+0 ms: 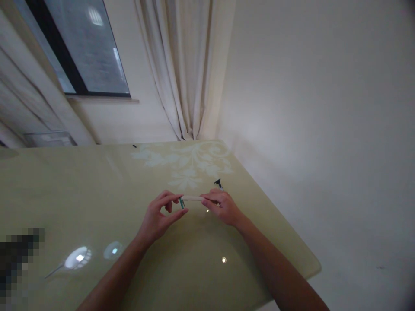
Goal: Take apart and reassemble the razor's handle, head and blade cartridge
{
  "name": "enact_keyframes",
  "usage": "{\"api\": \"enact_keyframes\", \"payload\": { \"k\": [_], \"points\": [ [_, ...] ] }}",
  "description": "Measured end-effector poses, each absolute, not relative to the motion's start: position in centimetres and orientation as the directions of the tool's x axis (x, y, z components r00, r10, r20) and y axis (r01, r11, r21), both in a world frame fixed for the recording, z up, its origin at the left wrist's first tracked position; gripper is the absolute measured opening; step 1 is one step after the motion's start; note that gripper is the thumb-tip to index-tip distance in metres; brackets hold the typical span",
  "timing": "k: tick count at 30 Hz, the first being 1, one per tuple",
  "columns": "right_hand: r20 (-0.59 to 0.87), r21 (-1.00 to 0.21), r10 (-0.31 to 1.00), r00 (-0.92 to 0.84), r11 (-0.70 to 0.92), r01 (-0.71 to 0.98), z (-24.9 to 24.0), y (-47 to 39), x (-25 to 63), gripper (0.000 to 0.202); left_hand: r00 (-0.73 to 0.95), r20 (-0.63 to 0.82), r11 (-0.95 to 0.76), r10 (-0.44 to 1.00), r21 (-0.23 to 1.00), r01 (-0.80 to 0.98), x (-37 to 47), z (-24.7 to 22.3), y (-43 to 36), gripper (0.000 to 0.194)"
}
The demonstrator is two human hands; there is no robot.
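A razor with a pale handle (193, 198) and a green head (182, 203) is held level above the table, between my two hands. My left hand (160, 216) pinches the green head from its top and bottom edges, with thumb and index finger. The handle's other end is in my right hand (223, 206), whose fingers are closed around it and hide part of it. Just beyond my right hand lies a second razor with a black head (217, 182); its lower handle is hidden behind my fingers.
The glossy pale green table (253, 211) has a white floral pattern (191, 162) and light reflections. A small dark piece (134, 146) lies by its far edge. A blurred dark shape (17, 255) is at lower left. Behind are a curtain (188, 65), a window and a wall.
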State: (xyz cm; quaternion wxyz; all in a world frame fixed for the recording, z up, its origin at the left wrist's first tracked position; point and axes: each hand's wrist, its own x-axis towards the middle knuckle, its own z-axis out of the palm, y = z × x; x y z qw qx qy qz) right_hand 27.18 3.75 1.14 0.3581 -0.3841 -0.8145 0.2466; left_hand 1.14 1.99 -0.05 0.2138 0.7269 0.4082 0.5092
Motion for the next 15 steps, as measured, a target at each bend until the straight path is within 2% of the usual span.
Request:
{"api": "enact_keyframes", "payload": {
  "k": [3, 8, 15],
  "points": [
    [0.393, -0.675, 0.773, -0.499, 0.611, 0.415, 1.10, 3.75, 27.09, 0.042, 0.160, 0.567, -0.581, 0.808, 0.722, 0.375, 1.03, 0.18, 1.93, 0.033],
    [0.381, -0.694, 0.822, -0.423, 0.556, 0.458, 0.86, 3.87, 27.11, 0.042, 0.154, 0.590, -0.598, 0.793, 0.703, 0.384, 1.03, 0.35, 1.88, 0.031],
    [0.366, -0.674, 0.815, -0.449, 0.565, 0.476, 0.84, 3.67, 26.88, 0.037, 0.148, 0.589, -0.595, 0.794, 0.705, 0.385, 1.10, -0.06, 1.91, 0.030]
  ]
}}
